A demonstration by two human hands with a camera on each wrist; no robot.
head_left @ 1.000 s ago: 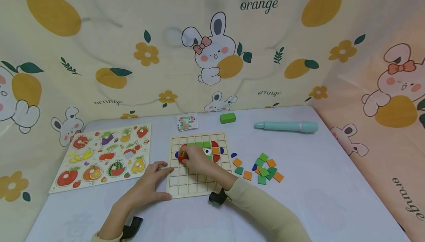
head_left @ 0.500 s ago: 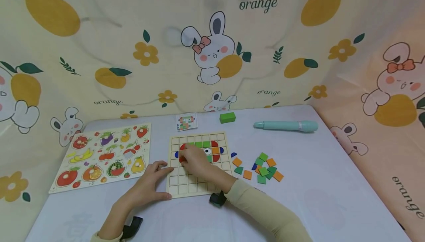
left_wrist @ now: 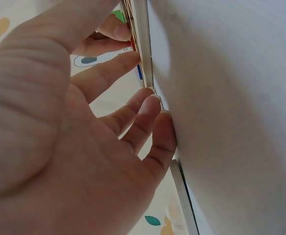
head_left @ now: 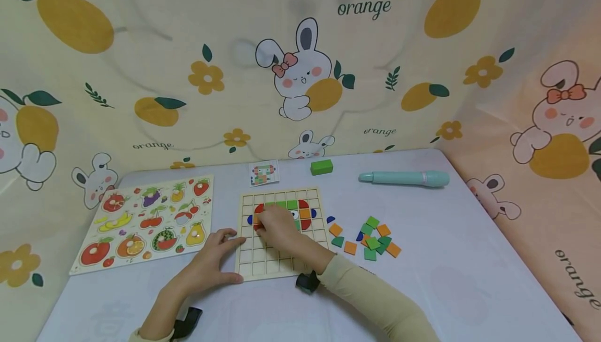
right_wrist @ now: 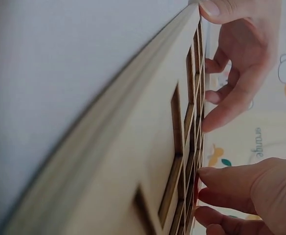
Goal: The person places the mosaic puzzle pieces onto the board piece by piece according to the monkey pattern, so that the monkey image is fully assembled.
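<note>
Head view: right grip (head_left: 280, 227) at orange tile (head_left: 256, 219) on grid board (head_left: 246, 267), pinch or press unclear; left grip (head_left: 211, 259) spread by board's edge. Sideways push might unseat adjoining red piece (head_left: 259, 208).

White tabletop (head_left: 469, 274) is covered by: fruit board (head_left: 139, 226) at left, wooden grid board (head_left: 272, 266) in middle, picture card (head_left: 264, 173) and green block (head_left: 322, 167) behind, teal pen (head_left: 399, 178) far right; loose coloured tiles (head_left: 372, 243) are scattered beside the grid.

Muted light; soft shadows; right wrist view's foreground blurred
</note>
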